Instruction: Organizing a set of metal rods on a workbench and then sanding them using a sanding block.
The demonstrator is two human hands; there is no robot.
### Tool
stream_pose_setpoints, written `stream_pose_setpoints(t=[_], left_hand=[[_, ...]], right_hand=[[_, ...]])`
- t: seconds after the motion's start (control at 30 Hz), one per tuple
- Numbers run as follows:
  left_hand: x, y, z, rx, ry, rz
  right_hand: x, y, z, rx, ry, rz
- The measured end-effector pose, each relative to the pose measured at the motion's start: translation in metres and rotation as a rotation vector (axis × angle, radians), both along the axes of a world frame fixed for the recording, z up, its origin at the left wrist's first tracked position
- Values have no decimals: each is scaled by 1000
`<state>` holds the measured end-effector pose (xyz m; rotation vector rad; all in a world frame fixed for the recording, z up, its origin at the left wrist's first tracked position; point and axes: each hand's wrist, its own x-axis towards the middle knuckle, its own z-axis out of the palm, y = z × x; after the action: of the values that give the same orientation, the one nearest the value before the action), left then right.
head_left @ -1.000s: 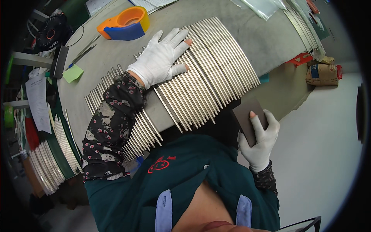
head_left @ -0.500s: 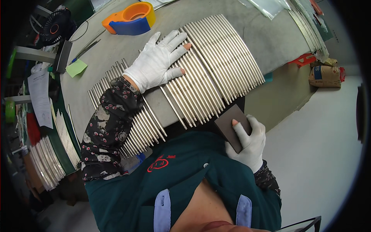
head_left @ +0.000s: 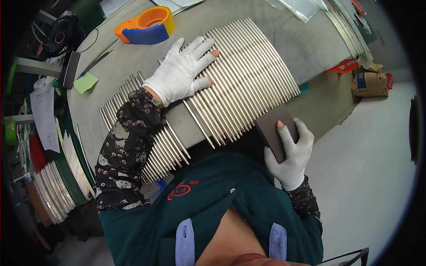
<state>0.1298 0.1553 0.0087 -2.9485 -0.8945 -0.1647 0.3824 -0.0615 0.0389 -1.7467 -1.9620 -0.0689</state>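
- Left hand (head_left: pixel 181 73): white glove with the fingertips cut away, laid flat and spread on the row of metal rods (head_left: pixel 230 84). It grips nothing. The palm bears down on the rods, in my judgement to keep them from rolling or shifting.
- Right hand (head_left: pixel 290 155): same kind of glove, closed round a dark brown flat block (head_left: pixel 276 128), probably a sanding pad. The fingers lie over its face and the bare index tip shows on top. The block sits at the near ends of the rods, at about 4 o'clock from the left hand, just at the table (head_left: pixel 306 44) edge. Whether it touches the rod ends cannot be told.
- Rods: thin and pale, lying side by side in one flat layer on the grey tabletop. The long axes run roughly from 11 o'clock to 5 o'clock, with the near ends pointing toward the person's body. The rods on the left of the row sit lower and partly pass under the left sleeve (head_left: pixel 128 150).
- Ends lined up at the table edge appear to give the block access to them.
- Surroundings: an orange and blue tape dispenser (head_left: pixel 144 26) at 11 o'clock from the left hand. A green sticky note (head_left: pixel 85 82) at 9 o'clock. Further rods stacked on a green surface (head_left: pixel 66 177) at 8 o'clock.
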Motion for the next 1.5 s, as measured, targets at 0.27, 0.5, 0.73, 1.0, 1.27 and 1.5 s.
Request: stream_pose_setpoints(t=[0.27,0.5,0.73,1.0,1.27,1.5], left_hand=[[0,-1,4,6,-48,-7],[2,-5,0,-28,-52,-5],[-1,-1,1,-29,-66,-11],[-2,-5,4,-11,-34,-5],[1,-4,3,-20,-39,2],[3,-4,1,-40,-28,-6]], right_hand=[[-29,50,2,4,-178,-32],[-6,16,1,-62,-148,36],[-25,51,-3,-22,-126,0],[-2,-2,8,64,-46,3],[-35,51,0,4,-169,-26],[-17,21,4,-52,-186,20]])
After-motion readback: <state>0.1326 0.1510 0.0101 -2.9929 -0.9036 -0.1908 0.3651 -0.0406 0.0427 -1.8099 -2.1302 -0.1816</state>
